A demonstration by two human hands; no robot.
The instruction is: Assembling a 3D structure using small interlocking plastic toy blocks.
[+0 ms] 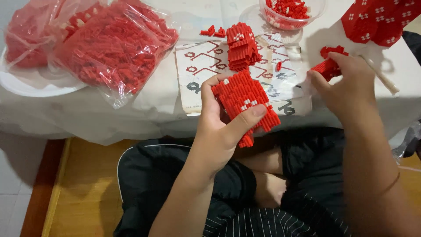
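We hold a red block model (245,103) in our left hand (219,127), just above the near edge of the table (87,114). The fingers wrap behind it and the thumb presses across its front, so the hand is closed around it in a firm grip. Our right hand (348,85) rests on the table to the right, its fingers curled narrowly around a small red block piece (326,66), with a few loose red bits just beyond it.

To do this step well, we judge it best to keep the model braced from behind while anything is pressed onto its face, because the thin lower corner sticking out below the thumb looks like the part most likely to snap off. The small piece should be turned so its rows line up with the model's rows before we push, and the push should be straight, not angled.

Between the hands lies a printed instruction sheet (206,61) with a second red block stack (241,46) standing on it. A clear tub of red pieces (289,11) sits at the far edge, bags of red pieces (109,48) lie to the left on a white plate (26,85), and a larger red built section (377,19) with white marks fills the top right corner.
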